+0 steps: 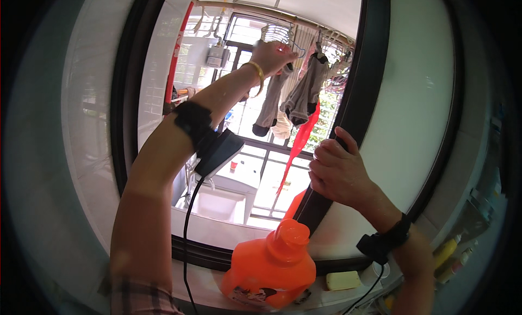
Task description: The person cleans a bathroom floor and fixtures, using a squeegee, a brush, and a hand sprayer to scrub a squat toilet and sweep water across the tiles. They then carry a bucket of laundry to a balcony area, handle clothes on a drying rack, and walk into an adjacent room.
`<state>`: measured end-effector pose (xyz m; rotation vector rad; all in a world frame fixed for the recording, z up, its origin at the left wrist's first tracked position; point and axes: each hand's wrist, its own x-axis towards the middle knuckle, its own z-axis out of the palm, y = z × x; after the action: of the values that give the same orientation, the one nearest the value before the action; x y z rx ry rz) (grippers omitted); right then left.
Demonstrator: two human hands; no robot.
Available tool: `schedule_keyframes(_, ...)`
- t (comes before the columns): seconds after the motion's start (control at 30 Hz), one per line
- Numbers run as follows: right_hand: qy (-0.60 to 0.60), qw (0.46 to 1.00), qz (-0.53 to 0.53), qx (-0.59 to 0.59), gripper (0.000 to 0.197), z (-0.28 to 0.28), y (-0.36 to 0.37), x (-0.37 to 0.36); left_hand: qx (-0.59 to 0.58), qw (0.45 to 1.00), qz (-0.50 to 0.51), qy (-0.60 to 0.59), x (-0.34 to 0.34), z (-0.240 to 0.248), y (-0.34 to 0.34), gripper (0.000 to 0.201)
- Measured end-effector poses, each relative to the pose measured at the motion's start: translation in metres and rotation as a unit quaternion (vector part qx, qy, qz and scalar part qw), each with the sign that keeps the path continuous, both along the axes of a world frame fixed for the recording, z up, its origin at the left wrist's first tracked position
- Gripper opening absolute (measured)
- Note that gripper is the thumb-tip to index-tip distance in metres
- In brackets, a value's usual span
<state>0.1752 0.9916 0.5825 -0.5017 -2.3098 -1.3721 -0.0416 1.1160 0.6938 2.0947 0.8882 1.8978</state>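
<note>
My left hand reaches through the open window, its fingers closed at the top of a grey sock with a black toe. The sock hangs down below the hand; the fingertips are partly hidden, close to a blue hanger hook. Beside it, more grey and black socks hang from the drying rack. Lower on the right, my right hand is wrapped round the dark edge of the sliding window frame. Both wrists carry black straps with small devices and cables.
On the sill stand an orange jug and a pale yellow soap bar. Beyond the window are a white sink, a hanging red cloth and a barred window. Bottles line the right side.
</note>
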Motion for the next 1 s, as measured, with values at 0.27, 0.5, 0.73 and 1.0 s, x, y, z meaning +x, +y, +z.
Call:
schedule_keyframes(0.27, 0.025, 1.0, 0.016, -0.003, 0.007, -0.014, 0.01, -0.009, 0.004, 0.995, 0.067, -0.071, 0.028, 0.07, 0.075, 0.071)
schedule_keyframes(0.5, 0.017, 0.998, -0.066, -0.013, 0.011, -0.017, 0.012, 0.011, -0.047, 0.995, -0.082, -0.029, 0.084, 0.069, 0.118, 0.04)
schedule_keyframes(0.73, 0.029, 0.998, -0.05, 0.004, 0.011, -0.013, 0.002, -0.002, 0.02, 0.973, 0.228, 0.031, 0.029, 0.067, 0.113, 0.042)
schedule_keyframes(1.0, 0.039, 0.998, -0.04, -0.009, 0.011, -0.012, -0.004, -0.006, 0.018, 0.983, 0.17, 0.067, 0.022, 0.066, 0.096, 0.038)
